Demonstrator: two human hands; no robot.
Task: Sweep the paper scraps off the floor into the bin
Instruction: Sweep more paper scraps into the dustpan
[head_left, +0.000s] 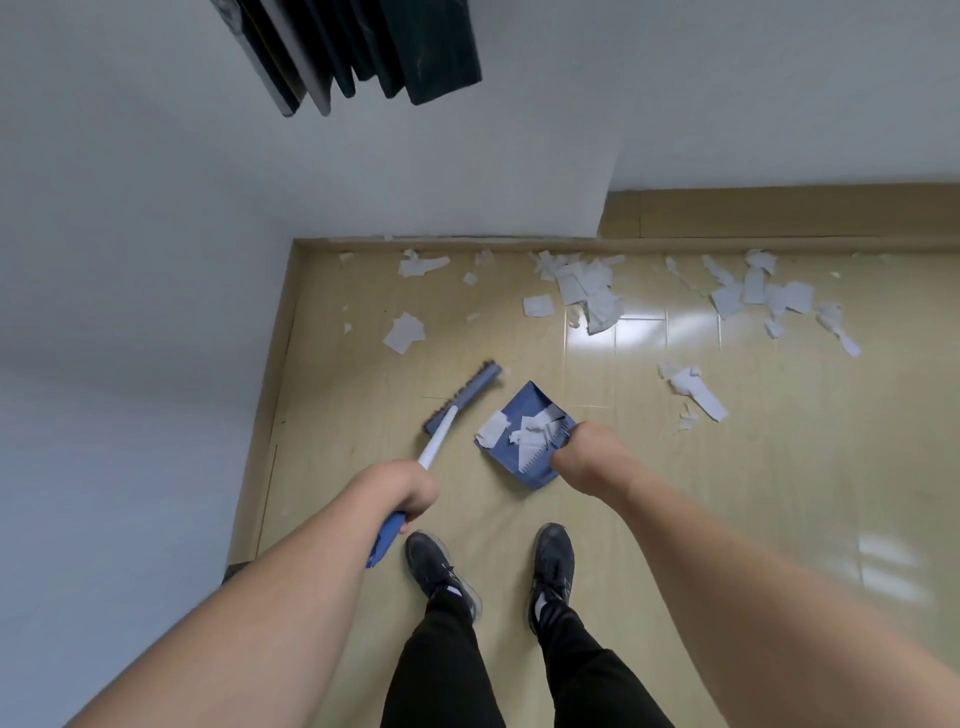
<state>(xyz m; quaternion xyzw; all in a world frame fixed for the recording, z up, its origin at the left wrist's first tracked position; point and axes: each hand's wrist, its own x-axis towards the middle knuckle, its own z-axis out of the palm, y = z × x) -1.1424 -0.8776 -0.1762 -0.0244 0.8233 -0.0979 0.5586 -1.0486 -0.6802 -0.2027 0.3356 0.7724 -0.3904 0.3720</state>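
My left hand (402, 491) grips the white and blue handle of a broom (462, 397), whose blue head rests on the floor left of the dustpan. My right hand (589, 457) is closed on the handle of a blue dustpan (524, 415), which holds several white paper scraps (530, 434). Many more paper scraps (587, 291) lie scattered on the tan floor along the far wall, with others at the right (696, 392) and at the left (404, 332). No bin is in view.
A white wall (156, 312) runs along the left and a wall corner juts out at the back. Dark panels (363, 47) hang at the top. My two black shoes (493, 566) stand on the floor below the dustpan.
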